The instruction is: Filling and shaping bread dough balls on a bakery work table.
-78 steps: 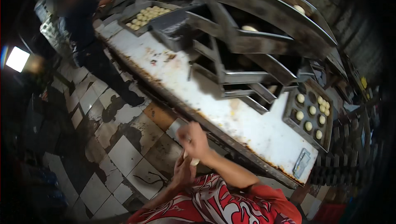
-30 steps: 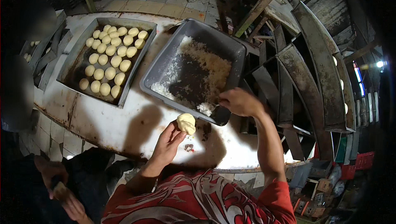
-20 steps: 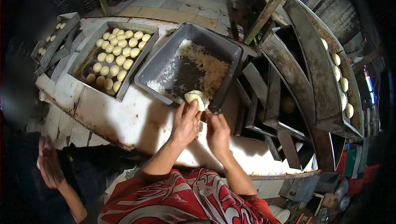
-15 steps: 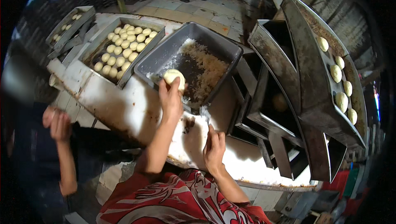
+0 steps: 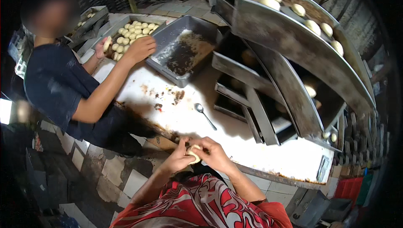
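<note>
A pale piece of dough point(image 5: 194, 155) sits between my two hands, just off the table's near edge. My left hand point(image 5: 175, 161) cups it from the left. From the other side, the fingers of my right hand point(image 5: 215, 156) close round it and press at its rim. Part of the dough is hidden by my fingers. On the white table ahead lies a metal spoon point(image 5: 203, 114), touched by neither hand. Beyond that stands a grey plastic tub point(image 5: 182, 79) with white and brown crumbly stuff spread over its bottom.
At the left a person point(image 5: 52, 75) in a dark shirt holds dough over a metal tray point(image 5: 145, 17) of dough balls. Metal pans point(image 5: 289, 35) are stacked crosswise at the right, the top one bearing several dough pieces point(image 5: 298, 10). Dark crumbs point(image 5: 178, 97) dot the table point(image 5: 168, 117).
The spoon has left my right hand and lies on the table. My left hand has drawn the dough back from the tub, and both hands now hold it. The person at the left reaches toward the tray.
</note>
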`<state>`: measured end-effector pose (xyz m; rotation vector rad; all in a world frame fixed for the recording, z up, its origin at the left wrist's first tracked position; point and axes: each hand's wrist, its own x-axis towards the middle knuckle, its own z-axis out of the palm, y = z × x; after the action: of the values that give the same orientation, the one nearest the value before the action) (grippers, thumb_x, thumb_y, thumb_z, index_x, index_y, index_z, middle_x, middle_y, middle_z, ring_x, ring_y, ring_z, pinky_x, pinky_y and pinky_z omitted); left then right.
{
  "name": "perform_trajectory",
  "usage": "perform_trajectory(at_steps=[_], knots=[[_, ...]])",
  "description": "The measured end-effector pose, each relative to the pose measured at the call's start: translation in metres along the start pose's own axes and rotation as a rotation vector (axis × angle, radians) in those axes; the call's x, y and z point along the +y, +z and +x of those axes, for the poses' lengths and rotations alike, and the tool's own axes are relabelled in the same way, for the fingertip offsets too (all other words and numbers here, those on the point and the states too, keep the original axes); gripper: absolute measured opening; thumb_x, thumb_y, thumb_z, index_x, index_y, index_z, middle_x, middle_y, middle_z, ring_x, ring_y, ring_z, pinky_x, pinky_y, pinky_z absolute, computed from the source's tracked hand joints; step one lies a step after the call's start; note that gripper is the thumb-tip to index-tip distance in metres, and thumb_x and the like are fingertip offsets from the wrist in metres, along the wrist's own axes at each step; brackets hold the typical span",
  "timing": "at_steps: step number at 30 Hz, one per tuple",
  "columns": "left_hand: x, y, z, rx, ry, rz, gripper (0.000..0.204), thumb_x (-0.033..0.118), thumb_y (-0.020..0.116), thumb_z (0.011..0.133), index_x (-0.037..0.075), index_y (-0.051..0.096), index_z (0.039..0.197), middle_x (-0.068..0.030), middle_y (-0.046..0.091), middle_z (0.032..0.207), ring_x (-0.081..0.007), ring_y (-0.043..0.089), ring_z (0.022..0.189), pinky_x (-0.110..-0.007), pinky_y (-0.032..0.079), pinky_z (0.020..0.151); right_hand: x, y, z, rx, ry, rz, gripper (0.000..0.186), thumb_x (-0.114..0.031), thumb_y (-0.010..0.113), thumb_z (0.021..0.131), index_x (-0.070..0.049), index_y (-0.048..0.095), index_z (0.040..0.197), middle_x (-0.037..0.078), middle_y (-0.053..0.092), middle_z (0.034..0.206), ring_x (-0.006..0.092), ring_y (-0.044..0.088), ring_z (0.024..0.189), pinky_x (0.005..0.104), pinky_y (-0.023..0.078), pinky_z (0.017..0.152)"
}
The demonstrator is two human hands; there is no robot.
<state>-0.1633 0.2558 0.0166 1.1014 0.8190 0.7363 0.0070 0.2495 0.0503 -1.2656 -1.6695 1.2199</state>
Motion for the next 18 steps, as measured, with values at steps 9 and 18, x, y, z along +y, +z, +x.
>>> perform_trajectory(at_steps=[9,18], knots=[[-0.051,0.129,-0.030,0.185,-0.283,-0.735,0.044,-0.006,0.038,0.077,0.000,0.049,0.119,-0.0123,0.054,0.111,-0.0226,0.052,0.104,-0.030,0.042,0.091,0.033,0.001,-0.164,0.306,0.055,-0.347,0.024,-0.013,0.059,0.085,0.000,0.046,0.100,0.023,0.059,0.083,0.0428,0.059,0.073,0.0457,0.048,0.062],[-0.062,0.262,-0.001,-0.292,-0.127,-0.336,0.029,0.004,0.045,0.093,-0.004,0.044,0.121,-0.0112,0.055,0.111,-0.0171,0.056,0.100,-0.030,0.046,0.090,0.038,-0.089,-0.246,0.872,-0.118,-0.381,0.022,0.001,0.061,0.078,0.000,0.058,0.100,0.016,0.058,0.094,0.0261,0.057,0.084,0.0335,0.047,0.074]])
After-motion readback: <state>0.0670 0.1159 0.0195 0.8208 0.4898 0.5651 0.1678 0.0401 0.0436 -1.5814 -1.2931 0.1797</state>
